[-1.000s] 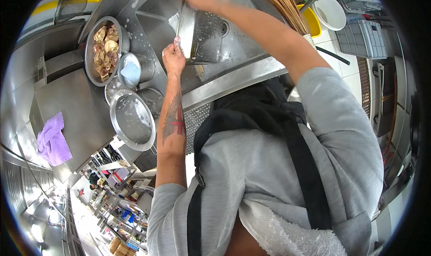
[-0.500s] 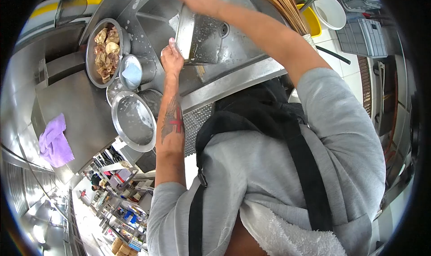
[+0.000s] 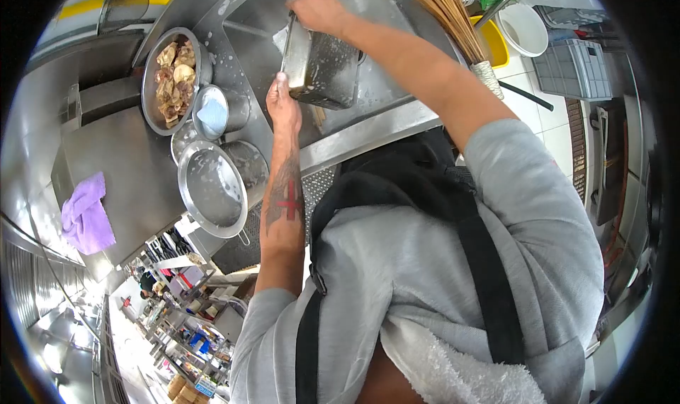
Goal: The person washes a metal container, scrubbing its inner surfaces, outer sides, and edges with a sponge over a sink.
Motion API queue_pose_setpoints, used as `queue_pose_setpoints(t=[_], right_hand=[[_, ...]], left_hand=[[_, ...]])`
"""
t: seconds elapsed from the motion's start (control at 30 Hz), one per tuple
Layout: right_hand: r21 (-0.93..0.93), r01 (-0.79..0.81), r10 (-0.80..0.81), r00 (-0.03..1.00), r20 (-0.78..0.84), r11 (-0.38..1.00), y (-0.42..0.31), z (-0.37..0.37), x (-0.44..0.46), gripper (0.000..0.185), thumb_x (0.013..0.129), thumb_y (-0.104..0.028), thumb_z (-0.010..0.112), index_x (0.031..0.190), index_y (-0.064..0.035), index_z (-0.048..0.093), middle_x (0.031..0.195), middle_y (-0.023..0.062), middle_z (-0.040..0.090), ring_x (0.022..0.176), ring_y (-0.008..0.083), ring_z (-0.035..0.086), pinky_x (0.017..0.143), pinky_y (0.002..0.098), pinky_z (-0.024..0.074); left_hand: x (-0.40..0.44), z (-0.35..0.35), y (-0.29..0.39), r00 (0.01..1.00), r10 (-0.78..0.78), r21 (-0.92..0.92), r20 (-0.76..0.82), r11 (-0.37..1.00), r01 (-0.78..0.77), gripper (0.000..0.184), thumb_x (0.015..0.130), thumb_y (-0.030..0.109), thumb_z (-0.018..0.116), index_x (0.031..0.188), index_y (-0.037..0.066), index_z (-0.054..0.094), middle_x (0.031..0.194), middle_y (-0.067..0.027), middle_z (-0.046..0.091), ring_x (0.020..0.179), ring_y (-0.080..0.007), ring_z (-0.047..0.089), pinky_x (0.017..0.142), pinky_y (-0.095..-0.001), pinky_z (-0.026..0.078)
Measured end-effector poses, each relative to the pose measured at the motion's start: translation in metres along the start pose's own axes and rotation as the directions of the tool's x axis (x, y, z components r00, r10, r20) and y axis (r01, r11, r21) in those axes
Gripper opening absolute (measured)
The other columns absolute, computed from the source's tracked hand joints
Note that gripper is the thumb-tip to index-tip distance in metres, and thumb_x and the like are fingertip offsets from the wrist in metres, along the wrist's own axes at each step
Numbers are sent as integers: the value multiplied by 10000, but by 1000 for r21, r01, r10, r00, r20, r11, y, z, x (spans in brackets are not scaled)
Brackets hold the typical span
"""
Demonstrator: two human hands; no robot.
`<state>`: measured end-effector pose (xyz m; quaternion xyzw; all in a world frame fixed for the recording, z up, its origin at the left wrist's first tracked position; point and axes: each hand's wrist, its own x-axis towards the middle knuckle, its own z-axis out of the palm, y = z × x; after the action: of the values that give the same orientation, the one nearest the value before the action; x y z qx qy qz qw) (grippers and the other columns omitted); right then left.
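A rectangular metal container (image 3: 324, 67), wet and tilted on its side, is in the steel sink (image 3: 237, 50). My left hand (image 3: 283, 108) grips the near end of its rim, with the thumb up along the edge. At the container's far end, my right hand (image 3: 315, 11) is closed over the corner of the rim; its fingertips are partly hidden. A small whitish piece (image 3: 281, 38) lies beside the container. Thin sticks (image 3: 319, 117) show below it on the sink floor.
Left of the sink stand a bowl of meat-like pieces (image 3: 173, 78), a pot with a blue cloth (image 3: 212, 114) and an empty metal bowl (image 3: 212, 189). A purple cloth (image 3: 88, 216) lies farther left. At right are a stick bundle (image 3: 453, 21), yellow tub (image 3: 496, 43), white bucket (image 3: 523, 30) and grey crate (image 3: 572, 67).
The container has turned and shifted slightly right, with both hands on it. My right hand, blurred earlier, now shows sharply. The whole view has shifted a little.
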<state>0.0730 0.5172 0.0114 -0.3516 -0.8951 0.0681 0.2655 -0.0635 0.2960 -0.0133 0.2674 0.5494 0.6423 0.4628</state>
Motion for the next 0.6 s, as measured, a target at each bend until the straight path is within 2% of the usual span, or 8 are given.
queue_pose_setpoints(t=[0.03,0.1,0.17,0.23,0.3,0.37,0.5,0.6], right_hand=[[-4,25,-25,1000,-15,1000,0,6,0,212,921,-160,565,1037,-96,730,1031,151,735,1002,334,720,858,459,600],[23,0,2,996,-84,1000,10,12,11,176,879,-134,593,1007,-68,694,948,169,710,937,353,714,820,462,582],[42,-19,25,989,-143,999,19,16,13,160,838,-109,620,978,-41,657,865,188,686,871,371,709,782,466,565],[168,-204,228,963,-142,965,24,-6,11,153,840,-89,598,974,-27,636,875,191,698,872,364,713,776,453,567],[155,-178,202,967,-156,972,23,-12,-3,172,852,-94,585,998,-36,652,888,187,708,881,357,716,791,456,568],[34,-46,48,997,-58,998,22,-11,-12,185,863,-106,580,1005,-42,681,899,194,709,916,346,713,821,457,563],[16,-35,36,992,-122,999,8,2,-29,187,874,-132,590,1000,-68,713,935,186,712,957,342,704,849,453,558],[18,-169,170,977,-126,985,1,5,-30,168,879,-170,607,974,-104,730,974,168,713,988,346,697,855,450,560]], left_hand=[[0,3,0,1000,2,5,-7,1000,-2,322,1069,298,606,1123,-7,693,1090,-68,725,979,-164,677,900,-323,525],[6,9,2,989,52,43,-137,998,-46,329,1061,325,626,1069,14,733,940,-18,731,829,-102,637,805,-278,500],[13,9,8,990,53,57,-130,997,-46,338,1067,315,617,1020,3,738,934,-11,722,822,-92,621,795,-273,494],[18,14,18,992,84,177,-98,982,-65,353,1069,312,616,970,-4,736,915,1,707,810,-84,597,783,-261,481],[23,17,29,988,99,261,-118,963,-65,382,1067,321,619,919,-15,725,902,0,695,801,-82,576,763,-258,471],[33,19,37,992,59,370,-110,929,-14,390,1065,328,621,913,-18,716,884,-19,696,774,-94,572,735,-271,472],[51,29,50,982,0,323,-188,945,62,379,1068,322,611,965,-34,690,872,-68,705,728,-129,610,687,-299,499],[55,33,56,978,-38,360,-204,926,111,387,1066,326,613,949,-33,698,840,-67,699,695,-136,586,646,-309,483]])
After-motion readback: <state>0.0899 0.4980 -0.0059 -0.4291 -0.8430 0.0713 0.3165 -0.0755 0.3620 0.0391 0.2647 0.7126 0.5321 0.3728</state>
